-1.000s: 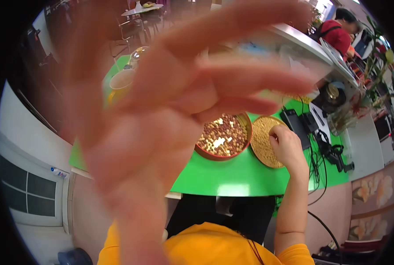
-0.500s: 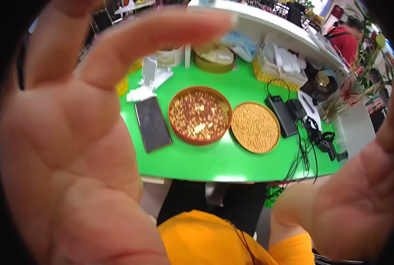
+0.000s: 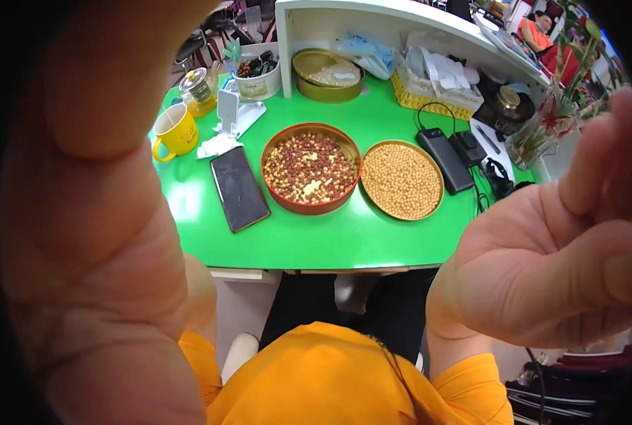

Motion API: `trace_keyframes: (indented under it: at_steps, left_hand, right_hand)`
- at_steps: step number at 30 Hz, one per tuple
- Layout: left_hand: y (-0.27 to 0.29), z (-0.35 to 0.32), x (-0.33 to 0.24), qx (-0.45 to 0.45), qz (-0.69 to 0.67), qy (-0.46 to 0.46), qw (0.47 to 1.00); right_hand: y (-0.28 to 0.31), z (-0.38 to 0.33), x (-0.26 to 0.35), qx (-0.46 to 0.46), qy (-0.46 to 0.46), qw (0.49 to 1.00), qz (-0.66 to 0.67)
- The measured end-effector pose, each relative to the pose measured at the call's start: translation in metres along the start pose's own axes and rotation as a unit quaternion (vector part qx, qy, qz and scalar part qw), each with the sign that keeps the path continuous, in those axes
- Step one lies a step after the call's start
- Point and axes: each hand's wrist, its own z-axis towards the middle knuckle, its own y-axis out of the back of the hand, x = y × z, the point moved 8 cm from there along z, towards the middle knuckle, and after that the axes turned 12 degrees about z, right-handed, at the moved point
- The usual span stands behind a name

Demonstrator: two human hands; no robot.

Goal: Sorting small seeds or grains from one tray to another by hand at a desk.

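My left hand (image 3: 96, 255) looms large and blurred along the left side, close in front of me. Its palm faces me and its fingers reach up beyond the view, apparently holding nothing. On the right, my right hand (image 3: 542, 269) is raised with its fingers stretched upward and the thumb apart, and nothing shows in it. Both hands are well above the green table (image 3: 330, 244). In the middle stands a round red tin (image 3: 309, 207) of mixed brown and tan beads or beans. Touching or nearly touching its right side is a round gold lid (image 3: 401, 180) filled with small tan balls.
A dark phone (image 3: 239, 190) lies left of the tin, near a crumpled tissue (image 3: 219, 146), a phone stand (image 3: 231, 113) and a yellow mug (image 3: 176, 132). Behind are a gold tin (image 3: 330, 93) and a yellow basket (image 3: 429, 99). A black power bank (image 3: 445, 161) and glass vase (image 3: 532, 145) stand right.
The left hand has moved left and nearer, uncovering the mug and teapot. The right hand has risen and turned, its thumb now showing. The view has shifted slightly.
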Motion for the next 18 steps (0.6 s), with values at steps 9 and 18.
trace_keyframes:
  at_steps: [9,18]
  left_hand:
    - [0.056,-0.034,-0.056,-0.045,0.036,-0.107,0.993]
    - [0.061,0.006,-0.010,-0.077,0.048,-0.102,0.991]
  right_hand:
    - [0.089,0.017,0.033,-0.058,0.147,0.987,-0.009]
    - [0.082,0.028,0.032,-0.084,0.203,0.973,-0.077]
